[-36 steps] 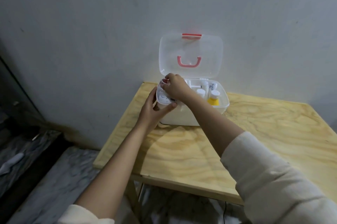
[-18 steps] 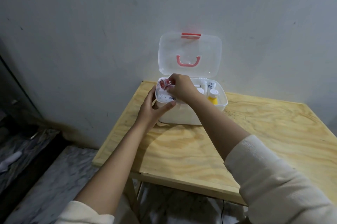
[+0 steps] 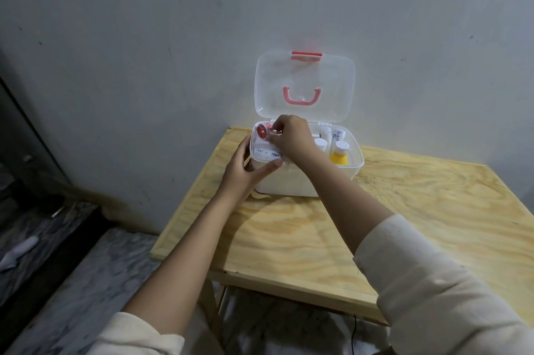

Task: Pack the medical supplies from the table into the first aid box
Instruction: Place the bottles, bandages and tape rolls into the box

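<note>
Red roll now lifted to the box's left rim, packing nearly done.

Compared with a second ago, the right hand has shifted slightly toward 3 o'clock, exposing a small red-capped roll at the 10 o'clock corner of the first aid box; its fingers pinch that roll, seating it among the packed items. The left hand braces the box's left wall, fingers spread around the corner. Inside, toward 3 o'clock, a yellow bottle and white bottles stand upright. The lid stands open against the wall. The bench shows no loose supplies, so closing the lid probably comes soon.
</note>
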A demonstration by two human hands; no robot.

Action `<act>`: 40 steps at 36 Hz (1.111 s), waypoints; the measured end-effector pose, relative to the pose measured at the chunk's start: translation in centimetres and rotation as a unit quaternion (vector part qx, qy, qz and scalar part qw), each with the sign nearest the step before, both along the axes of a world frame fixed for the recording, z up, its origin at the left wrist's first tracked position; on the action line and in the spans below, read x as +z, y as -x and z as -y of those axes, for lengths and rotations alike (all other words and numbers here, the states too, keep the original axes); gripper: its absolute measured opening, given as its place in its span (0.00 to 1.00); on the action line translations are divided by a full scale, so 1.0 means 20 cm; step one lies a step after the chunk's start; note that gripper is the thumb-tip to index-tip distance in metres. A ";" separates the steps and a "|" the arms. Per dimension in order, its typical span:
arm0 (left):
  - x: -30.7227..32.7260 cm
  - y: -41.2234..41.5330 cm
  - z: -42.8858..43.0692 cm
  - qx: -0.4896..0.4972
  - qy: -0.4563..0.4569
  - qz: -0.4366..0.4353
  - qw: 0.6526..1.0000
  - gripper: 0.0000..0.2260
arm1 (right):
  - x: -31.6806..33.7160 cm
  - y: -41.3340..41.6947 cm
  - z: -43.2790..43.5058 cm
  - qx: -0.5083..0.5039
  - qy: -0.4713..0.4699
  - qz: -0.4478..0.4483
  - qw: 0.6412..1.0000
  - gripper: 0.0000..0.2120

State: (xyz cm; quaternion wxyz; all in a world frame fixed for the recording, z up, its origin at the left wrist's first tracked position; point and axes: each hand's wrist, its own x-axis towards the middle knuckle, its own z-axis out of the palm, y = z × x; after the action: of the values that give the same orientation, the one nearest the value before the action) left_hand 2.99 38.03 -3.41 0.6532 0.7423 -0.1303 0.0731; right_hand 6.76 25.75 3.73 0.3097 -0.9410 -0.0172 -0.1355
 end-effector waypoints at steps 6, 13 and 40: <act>0.01 0.01 -0.01 -0.008 0.001 -0.008 1.000 0.34 | -0.02 -0.02 0.00 -0.013 -0.009 0.007 1.000 0.18; 0.02 0.03 -0.01 -0.008 0.000 -0.024 1.000 0.36 | -0.01 -0.04 -0.02 -0.009 -0.030 0.006 0.999 0.22; 0.01 0.01 -0.01 -0.008 -0.009 -0.014 1.000 0.30 | -0.03 -0.06 -0.05 0.009 -0.060 0.022 0.998 0.08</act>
State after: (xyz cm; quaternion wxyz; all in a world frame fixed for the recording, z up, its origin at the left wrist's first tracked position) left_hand 2.78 38.17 -3.20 0.6486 0.7482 -0.1278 0.0562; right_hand 7.91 26.76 3.14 0.3661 -0.9175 -0.0239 -0.1540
